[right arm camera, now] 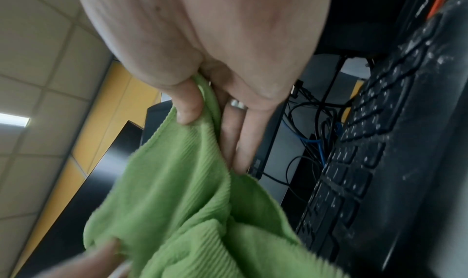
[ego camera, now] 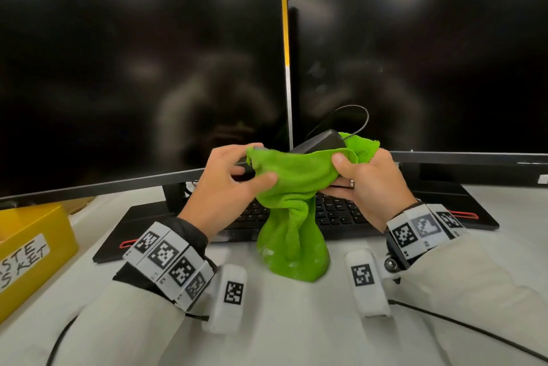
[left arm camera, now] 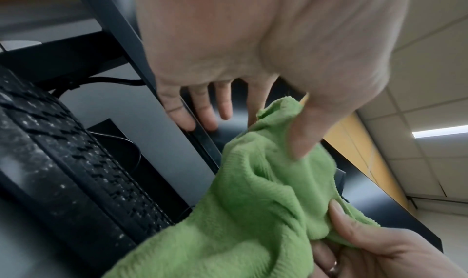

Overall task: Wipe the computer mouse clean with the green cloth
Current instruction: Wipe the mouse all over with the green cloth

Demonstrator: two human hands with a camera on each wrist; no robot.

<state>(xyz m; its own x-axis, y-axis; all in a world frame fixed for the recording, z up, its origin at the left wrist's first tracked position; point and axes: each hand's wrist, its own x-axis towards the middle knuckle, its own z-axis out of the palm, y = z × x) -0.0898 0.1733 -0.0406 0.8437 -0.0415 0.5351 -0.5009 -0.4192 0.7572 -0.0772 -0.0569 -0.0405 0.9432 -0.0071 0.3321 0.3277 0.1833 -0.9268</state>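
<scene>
Both hands hold the green cloth (ego camera: 293,181) up over the keyboard, and its lower end hangs down to the desk. The black computer mouse (ego camera: 321,143) is lifted, tilted, and partly wrapped in the cloth's upper right part; its cable (ego camera: 363,119) loops up behind it. My right hand (ego camera: 341,174) grips the cloth around the mouse, thumb on top and fingers beneath. My left hand (ego camera: 262,162) pinches the cloth's left edge between thumb and forefinger. The left wrist view shows that thumb pressed on the cloth (left arm camera: 253,202). In the right wrist view the thumb clamps the cloth (right arm camera: 177,182).
Two dark monitors (ego camera: 133,83) (ego camera: 430,69) stand close behind the hands. A black keyboard (ego camera: 338,214) lies beneath them. A yellow waste box (ego camera: 29,247) sits at the left edge. Two white tagged blocks (ego camera: 231,291) (ego camera: 366,276) lie on the white desk near me.
</scene>
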